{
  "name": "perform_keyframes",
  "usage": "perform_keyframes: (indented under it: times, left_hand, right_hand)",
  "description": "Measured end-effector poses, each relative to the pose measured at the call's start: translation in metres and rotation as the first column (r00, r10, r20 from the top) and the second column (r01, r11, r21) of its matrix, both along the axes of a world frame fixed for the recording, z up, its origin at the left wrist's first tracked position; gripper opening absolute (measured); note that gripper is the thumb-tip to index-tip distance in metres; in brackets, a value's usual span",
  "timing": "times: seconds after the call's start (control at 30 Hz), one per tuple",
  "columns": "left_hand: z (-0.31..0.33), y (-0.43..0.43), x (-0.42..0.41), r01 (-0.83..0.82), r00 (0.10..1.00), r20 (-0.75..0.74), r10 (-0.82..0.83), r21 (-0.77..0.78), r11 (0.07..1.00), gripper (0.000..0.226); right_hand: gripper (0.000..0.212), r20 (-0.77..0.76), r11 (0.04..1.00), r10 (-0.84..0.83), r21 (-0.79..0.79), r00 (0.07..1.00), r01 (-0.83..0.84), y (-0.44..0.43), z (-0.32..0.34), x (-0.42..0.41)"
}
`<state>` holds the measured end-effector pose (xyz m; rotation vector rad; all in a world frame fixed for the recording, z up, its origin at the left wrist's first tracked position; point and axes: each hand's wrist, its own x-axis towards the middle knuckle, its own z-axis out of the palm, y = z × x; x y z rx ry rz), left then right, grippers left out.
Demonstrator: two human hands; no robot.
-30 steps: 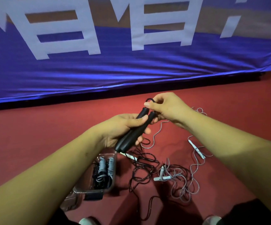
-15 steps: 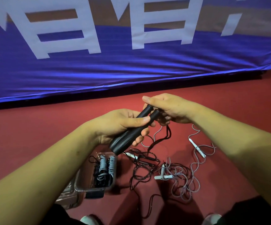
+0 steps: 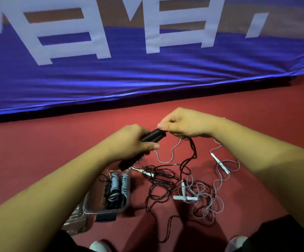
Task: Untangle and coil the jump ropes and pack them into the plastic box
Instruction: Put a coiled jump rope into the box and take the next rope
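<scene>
Since a moment ago the left hand [image 3: 129,142] has rolled knuckles-up over the two black handles [image 3: 153,135], and the right hand [image 3: 184,124] has slid to their far tips. The left fist is wrapped tight round both handles, held side by side above the floor, their lower ends poking out below the palm. The right hand's thumb and forefinger pinch at the top ends, its other fingers curled in, and the black cord [image 3: 193,151] drops from under it in a doubled strand. That cord runs down into a loose black tangle on the red floor [image 3: 38,151], overlapping a snarl of grey rope [image 3: 204,202] just to its right. I count four white handles: one [image 3: 220,163] lying apart at the right, two crossed in the grey snarl, one partly under the black loops. Left of the tangle, half hidden by the left forearm, stands one clear plastic box [image 3: 127,197] with coiled ropes [image 3: 117,184], grey and black, inside. A blue banner [image 3: 147,79] hangs behind.
</scene>
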<state>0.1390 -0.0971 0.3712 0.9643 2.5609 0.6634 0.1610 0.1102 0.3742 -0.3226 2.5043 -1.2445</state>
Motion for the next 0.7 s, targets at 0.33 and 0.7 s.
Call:
perform_keyframes:
  times: [0.33,0.7]
  left_hand:
    - [0.005,-0.017,-0.003,-0.3,0.272,0.944,-0.186,0.267,0.916,0.033]
    - [-0.001,-0.011,-0.013,-0.275,0.225,0.942,-0.249,0.307,0.911,0.063]
  right_hand:
    - [0.038,-0.082,0.969,-0.161,-0.204,0.983,0.142,0.011,0.009,-0.005]
    - [0.027,-0.153,0.972,-0.163,-0.194,0.975,0.132,0.028,0.012,-0.005]
